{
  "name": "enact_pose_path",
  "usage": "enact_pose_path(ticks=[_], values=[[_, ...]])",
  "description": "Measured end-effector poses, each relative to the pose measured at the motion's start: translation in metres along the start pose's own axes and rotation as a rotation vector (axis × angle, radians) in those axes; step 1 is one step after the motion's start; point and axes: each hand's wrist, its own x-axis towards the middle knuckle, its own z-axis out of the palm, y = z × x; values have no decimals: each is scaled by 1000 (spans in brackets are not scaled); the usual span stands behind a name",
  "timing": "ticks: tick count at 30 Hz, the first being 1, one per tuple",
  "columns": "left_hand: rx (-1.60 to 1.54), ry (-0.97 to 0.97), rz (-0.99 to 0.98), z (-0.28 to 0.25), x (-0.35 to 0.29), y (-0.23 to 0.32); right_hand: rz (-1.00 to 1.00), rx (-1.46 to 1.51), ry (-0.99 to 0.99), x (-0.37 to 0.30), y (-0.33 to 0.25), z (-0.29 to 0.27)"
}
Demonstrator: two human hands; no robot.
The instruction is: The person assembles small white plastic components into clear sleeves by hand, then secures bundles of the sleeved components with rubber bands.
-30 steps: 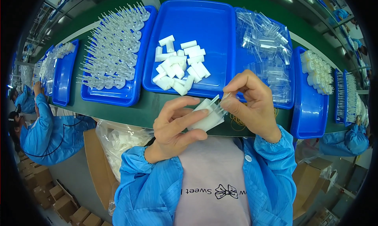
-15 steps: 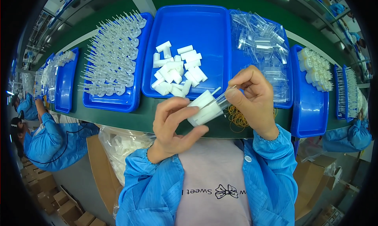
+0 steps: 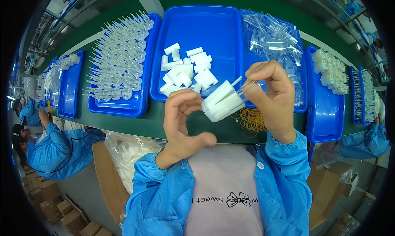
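Note:
A bundle of several white plastic blocks (image 3: pixel 222 101) is held in front of my chest, above the table's near edge. My left hand (image 3: pixel 183 120) grips its lower left end with the fingertips, thumb stretched out to the right. My right hand (image 3: pixel 271 94) pinches the bundle's upper right end, where a thin clear tube sticks out. Loose white blocks (image 3: pixel 187 69) lie in the middle blue tray (image 3: pixel 197 26) just beyond my hands. A heap of yellow rubber bands (image 3: pixel 252 120) lies on the green table under my right hand.
Left blue tray (image 3: pixel 138 106) holds rows of clear tipped parts (image 3: pixel 119 67). A tray of clear tubes (image 3: pixel 273 40) sits right of the middle one, then further blue trays (image 3: pixel 325 112). A cardboard box with a plastic bag (image 3: pixel 127 153) stands at my left. Another person in blue (image 3: pixel 57 147) works at left.
Both hands have lifted the bundle of white blocks slightly up and toward the camera. My left thumb has come off the bundle and now points right.

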Motion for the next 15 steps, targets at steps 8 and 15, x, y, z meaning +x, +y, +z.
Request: enact_pose_path(ticks=[8, 15], values=[[-388, 151, -258, 1, 6, -3, -104, -272, -95, -7, -9, -9], [-374, 116, -308, -3, 3, -1, -94, -308, -57, -9, -7, -9]])
